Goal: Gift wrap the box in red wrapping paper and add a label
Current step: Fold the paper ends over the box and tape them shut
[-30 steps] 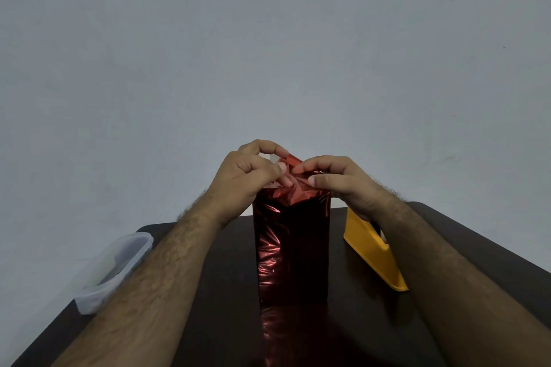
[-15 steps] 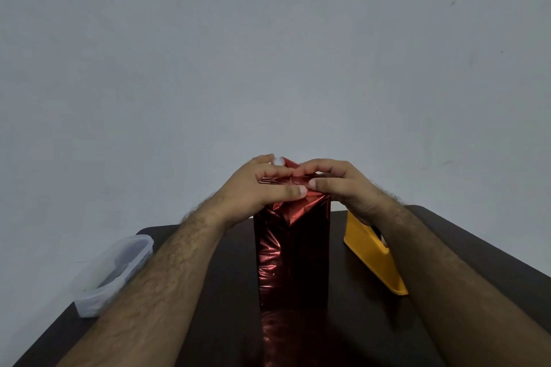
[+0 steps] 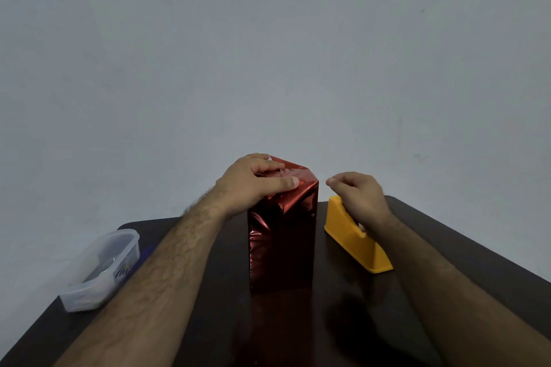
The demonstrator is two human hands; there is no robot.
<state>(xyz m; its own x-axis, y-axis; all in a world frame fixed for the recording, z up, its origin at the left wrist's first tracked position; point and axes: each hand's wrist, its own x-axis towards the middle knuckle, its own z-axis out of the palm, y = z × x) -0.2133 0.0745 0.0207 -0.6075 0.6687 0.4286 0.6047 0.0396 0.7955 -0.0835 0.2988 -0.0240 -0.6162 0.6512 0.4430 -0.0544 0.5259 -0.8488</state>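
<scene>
Tall box (image 3: 281, 241) wrapped in shiny red wrapping paper (image 3: 295, 188), standing upright near the middle of the dark table (image 3: 447, 247). Paper folded over at the top end, creased and slightly raised at the far corner. Left hand (image 3: 253, 180) laid flat over the near-left part of the box top, palm down, thumb stretched along the front upper edge, fingers pressing the folded paper down; pressing, not clenched around anything. Right hand (image 3: 356, 197) clear of the box, raised just to the right of its top, not touching it; fingers curled loosely inward, thumb and forefinger tips close together, nothing visibly held between them. Yellow tape dispenser (image 3: 354, 237) on the table just to the right of the box, directly below and partly behind the right hand; contact between the two not determinable. Translucent plastic container (image 3: 101, 271) well to the left of the box, near the table edge; contents indistinct. No label visible on the wrapped faces presented.
</scene>
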